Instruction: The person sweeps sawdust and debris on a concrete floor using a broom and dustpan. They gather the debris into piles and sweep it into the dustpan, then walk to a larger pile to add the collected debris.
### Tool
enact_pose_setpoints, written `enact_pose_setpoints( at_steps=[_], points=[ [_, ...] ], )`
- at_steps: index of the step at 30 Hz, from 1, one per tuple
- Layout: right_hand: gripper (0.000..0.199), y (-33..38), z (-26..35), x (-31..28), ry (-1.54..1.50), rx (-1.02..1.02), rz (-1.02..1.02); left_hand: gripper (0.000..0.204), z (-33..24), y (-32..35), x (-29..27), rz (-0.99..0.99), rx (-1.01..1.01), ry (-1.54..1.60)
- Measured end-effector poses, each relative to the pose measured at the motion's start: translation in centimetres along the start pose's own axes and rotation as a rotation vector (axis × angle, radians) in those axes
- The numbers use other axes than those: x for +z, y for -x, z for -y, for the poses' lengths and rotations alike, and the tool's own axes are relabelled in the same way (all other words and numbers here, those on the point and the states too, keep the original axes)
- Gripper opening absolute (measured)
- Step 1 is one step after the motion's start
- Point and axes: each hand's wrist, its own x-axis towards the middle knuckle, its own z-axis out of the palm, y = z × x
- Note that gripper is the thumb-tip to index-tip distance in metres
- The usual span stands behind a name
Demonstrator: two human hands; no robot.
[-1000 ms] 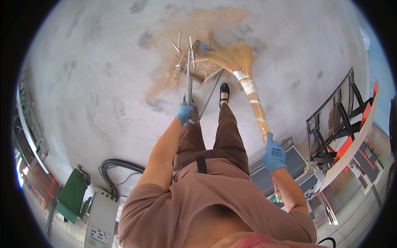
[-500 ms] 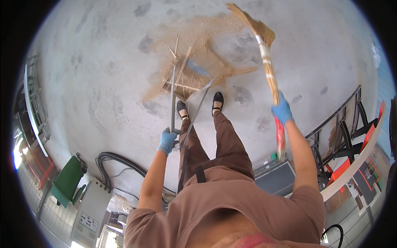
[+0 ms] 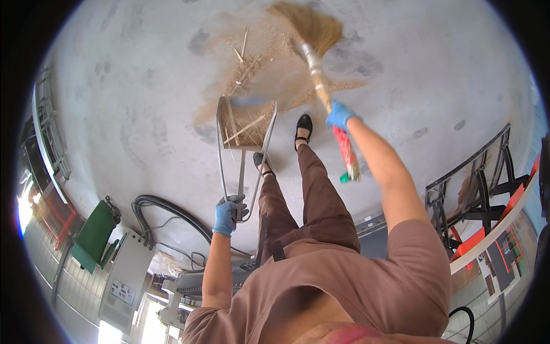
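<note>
In a blue glove, my left hand (image 3: 228,212) grips the handle of a metal long-handled dustpan (image 3: 222,132). The pan rests on the floor just in front of my feet, its mouth facing away from me. Sawdust and several thin wood strips (image 3: 247,129) lie in it. My right hand (image 3: 340,114), also gloved in blue, is closed around the handle of a straw broom (image 3: 321,31). Its blurred bristles are at the far side of a sawdust pile (image 3: 275,63), beyond the dustpan. More wood strips (image 3: 243,49) lie in that pile.
A grey concrete floor (image 3: 143,97) with dark smudges spreads around me. Thick black hoses (image 3: 172,212) and a green chair (image 3: 93,238) are at the lower left, beside a grey cabinet (image 3: 123,281). A black metal frame (image 3: 467,166) stands at the right.
The broom has swung left across the pile, my right hand moving left with it. The dustpan has turned and shifted left and nearer to me, and the strips inside now show.
</note>
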Motion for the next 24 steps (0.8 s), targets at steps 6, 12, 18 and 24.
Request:
enact_pose_setpoints(
  at_steps=[6, 12, 18, 24],
  points=[
    [0.061, 12.0, 2.9, 7.7, 0.141, 0.088, 0.222, 0.041, 1.3, -0.3, -4.8, 0.026, 0.003, -0.033],
    [0.077, 24.9, 0.5, 13.6, -0.020, 0.128, 0.019, 0.040, 1.6, -0.6, -10.2, 0.067, 0.030, -0.139],
    [0.080, 29.6, -8.0, 14.8, -0.052, 0.287, -0.258, 0.040, 2.0, -0.4, -13.1, 0.066, 0.067, -0.167],
    [0.055, 16.7, -14.7, 11.9, -0.510, 0.294, -0.410, 0.040, 2.8, -0.9, -15.4, 0.055, 0.087, -0.229]
  ],
)
